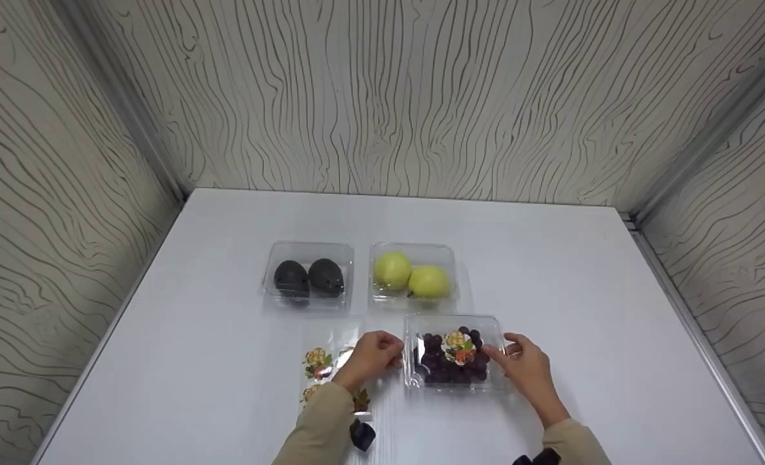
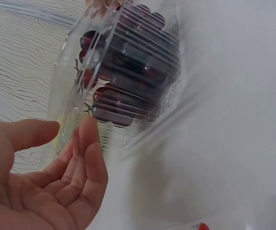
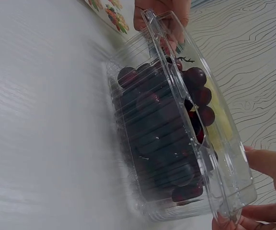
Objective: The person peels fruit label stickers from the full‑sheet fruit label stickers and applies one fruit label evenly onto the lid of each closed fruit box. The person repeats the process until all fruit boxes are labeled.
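Observation:
A clear plastic clamshell box of dark grapes (image 1: 450, 371) lies near the middle of the white table. A round fruit-print sticker (image 1: 459, 347) is on its lid. My right hand (image 1: 525, 368) grips the box's right side, thumb on the lid and fingers at the rim (image 3: 267, 211). At the left side is my left hand (image 1: 372, 355), its fingers loosely bent. In the left wrist view its thumb and fingertips (image 2: 87, 132) stand apart beside the box; whether they touch it I cannot tell. Beneath the left forearm lies a sheet of similar stickers (image 1: 318, 361), partly hidden.
Behind the grapes stands a clear box with two yellow-green fruits (image 1: 429, 281). To its left is another clear box with two dark, avocado-like fruits (image 1: 325, 276). Wood-grain patterned panels (image 1: 382, 97) enclose the table's back and sides.

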`<state>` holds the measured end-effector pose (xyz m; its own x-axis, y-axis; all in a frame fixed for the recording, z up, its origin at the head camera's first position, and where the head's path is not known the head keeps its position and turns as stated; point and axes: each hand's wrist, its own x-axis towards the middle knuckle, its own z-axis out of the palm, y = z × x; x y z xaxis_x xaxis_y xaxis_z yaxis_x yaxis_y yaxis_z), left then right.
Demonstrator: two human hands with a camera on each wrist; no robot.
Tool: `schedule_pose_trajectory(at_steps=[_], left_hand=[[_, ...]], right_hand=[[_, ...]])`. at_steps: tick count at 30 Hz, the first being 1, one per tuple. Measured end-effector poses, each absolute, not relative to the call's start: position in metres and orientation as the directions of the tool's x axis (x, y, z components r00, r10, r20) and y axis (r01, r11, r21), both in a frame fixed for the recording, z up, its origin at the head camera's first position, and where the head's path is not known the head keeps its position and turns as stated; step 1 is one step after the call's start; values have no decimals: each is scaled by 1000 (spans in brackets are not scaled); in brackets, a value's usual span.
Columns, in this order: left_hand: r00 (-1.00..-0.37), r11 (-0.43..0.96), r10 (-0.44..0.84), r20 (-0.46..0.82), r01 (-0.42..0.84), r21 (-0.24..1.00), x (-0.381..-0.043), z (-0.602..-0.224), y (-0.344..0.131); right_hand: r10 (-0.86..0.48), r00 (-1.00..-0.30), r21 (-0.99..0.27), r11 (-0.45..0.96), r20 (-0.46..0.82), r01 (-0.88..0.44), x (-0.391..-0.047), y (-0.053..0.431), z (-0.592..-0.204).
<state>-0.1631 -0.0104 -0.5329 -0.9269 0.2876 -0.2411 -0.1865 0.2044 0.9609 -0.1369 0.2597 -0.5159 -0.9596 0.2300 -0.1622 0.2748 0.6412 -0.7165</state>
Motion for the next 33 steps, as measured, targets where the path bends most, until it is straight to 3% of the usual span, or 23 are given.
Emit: schedule_pose_trajectory(at_steps=[15, 33], left_hand=[[-924, 264, 213, -318, -259, 929, -165, -544, -29], [-936, 302, 198, -290, -223, 927, -165, -547, -40]], right_hand=[[280, -939, -700, 631, -197, 335, -142, 291, -512], [331, -911, -691, 600, -246, 404, -146, 333, -511]])
